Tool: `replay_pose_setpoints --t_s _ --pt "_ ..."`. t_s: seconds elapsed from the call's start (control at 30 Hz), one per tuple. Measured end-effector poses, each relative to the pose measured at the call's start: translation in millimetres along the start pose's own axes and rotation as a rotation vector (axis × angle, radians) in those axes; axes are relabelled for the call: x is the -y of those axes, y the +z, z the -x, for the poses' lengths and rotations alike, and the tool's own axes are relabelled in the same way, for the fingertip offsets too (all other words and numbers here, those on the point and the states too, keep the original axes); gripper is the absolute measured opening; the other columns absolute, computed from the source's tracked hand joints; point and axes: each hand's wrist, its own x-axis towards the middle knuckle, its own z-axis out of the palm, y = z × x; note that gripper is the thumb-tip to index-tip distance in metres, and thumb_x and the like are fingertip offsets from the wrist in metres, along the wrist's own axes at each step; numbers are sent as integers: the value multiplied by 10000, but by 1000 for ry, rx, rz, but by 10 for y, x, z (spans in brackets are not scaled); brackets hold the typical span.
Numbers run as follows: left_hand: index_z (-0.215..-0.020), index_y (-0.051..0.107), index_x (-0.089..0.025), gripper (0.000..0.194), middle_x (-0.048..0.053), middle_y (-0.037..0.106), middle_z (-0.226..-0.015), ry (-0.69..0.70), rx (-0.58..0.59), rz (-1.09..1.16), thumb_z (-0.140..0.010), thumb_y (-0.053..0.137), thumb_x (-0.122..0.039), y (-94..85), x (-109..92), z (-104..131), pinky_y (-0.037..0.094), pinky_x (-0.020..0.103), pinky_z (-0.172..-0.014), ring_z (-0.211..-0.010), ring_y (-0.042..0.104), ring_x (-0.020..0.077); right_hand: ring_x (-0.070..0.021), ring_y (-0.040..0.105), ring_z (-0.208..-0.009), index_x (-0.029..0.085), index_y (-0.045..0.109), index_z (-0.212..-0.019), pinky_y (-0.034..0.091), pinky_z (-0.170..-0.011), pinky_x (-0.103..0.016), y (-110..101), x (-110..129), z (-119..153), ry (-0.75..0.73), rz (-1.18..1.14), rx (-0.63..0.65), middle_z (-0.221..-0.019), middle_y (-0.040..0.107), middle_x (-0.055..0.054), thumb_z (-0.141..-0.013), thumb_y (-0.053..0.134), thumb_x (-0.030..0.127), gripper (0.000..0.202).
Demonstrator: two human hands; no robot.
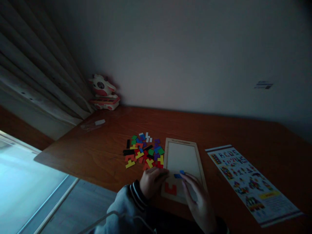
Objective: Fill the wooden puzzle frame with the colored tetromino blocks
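Observation:
Between the thumb and fingers of my right hand [198, 195] is a blue puzzle piece [178, 176], held over the lower part of a shallow wooden puzzle tray [166, 156]. My left hand [153, 181] is curled closed at the tray's left rim; whatever its fingers may grip is hidden. A red notched puzzle piece [170, 189] lies in the tray's lower left corner, just right of my left hand. Beyond that hand, loose flat pieces, such as a yellow puzzle piece [130, 163] and a black puzzle piece [128, 152], are heaped left of the tray.
A printed pattern sheet [251, 182] lies right of the tray on the brown wooden table [102, 157]. At the back left stands a cow-shaped toy [103, 92], with a clear plastic bag [90, 126] in front. A cable [114, 213] crosses my left sleeve.

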Motion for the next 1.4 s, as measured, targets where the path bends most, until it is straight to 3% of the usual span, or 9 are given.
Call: replay_pose_setpoints --t_s 0.17,0.4,0.6,0.77,0.93,1.03,1.13,1.23,1.4 --pt "-996 740 -219 177 27 769 -844 -40 -20 -4 -945 623 -341 0 21 15 595 194 -688 -705 730 132 -185 715 -798 211 639 -1152 610 -698 -287 -21 -48 8 113 19 -102 -1003 735 -81 -955 542 324 247" --pt "-1015 716 -217 165 28 770 -851 -69 -6 7 -945 618 -329 9 21 26 596 199 -663 -698 731 135 -209 707 -839 208 678 -991 593 -743 -308 -22 -30 11 126 -53 -75 -940 728 -91 -951 564 338 177" --pt "-1063 703 -200 175 56 754 -896 14 34 3 -961 563 -226 -14 -45 -25 593 244 -729 -802 724 161 -198 735 -808 190 639 -1160 602 -708 -285 -4 -23 15 163 21 -109 -988 754 -94 -972 527 356 274" --pt "-1077 696 -192 168 55 754 -903 44 78 -11 -939 602 -217 -5 -25 -6 588 258 -752 -806 714 165 -223 745 -830 187 637 -1174 599 -749 -324 -186 -95 165 154 137 -147 -1034 758 -114 -961 538 410 324" --pt "-1018 726 -207 156 71 748 -1052 133 135 -29 -959 589 -253 20 32 -11 577 296 -838 -913 710 177 -236 750 -815 175 632 -1170 603 -679 -305 -415 -217 372 261 175 -199 -1004 764 -120 -952 533 474 383" --pt "-946 760 -212 184 77 735 -958 177 102 -84 -955 601 -303 12 35 -28 577 298 -789 -852 695 178 -223 744 -833 199 647 -1134 606 -696 -296 -423 -264 398 262 140 -140 -1003 759 -100 -958 528 449 328" --pt "-990 758 -196 211 68 708 -849 108 30 -79 -951 608 -339 0 22 -24 579 250 -702 -743 680 150 -222 729 -864 228 665 -1057 603 -733 -319 -371 -274 370 218 140 -74 -989 743 -85 -960 523 419 257" --pt "-1122 704 -190 291 46 714 -834 -8 16 -46 -918 652 -390 0 8 -2 585 216 -657 -687 687 131 -228 720 -842 232 652 -1112 605 -721 -345 -342 -244 348 180 156 -72 -991 729 -90 -946 542 418 273" --pt "-1041 696 -191 195 44 740 -876 -39 23 21 -924 644 -339 21 -31 7 593 207 -660 -726 716 135 -231 707 -866 253 653 -1132 598 -754 -370 -328 -121 311 93 171 -86 -1002 720 -81 -937 571 377 245"
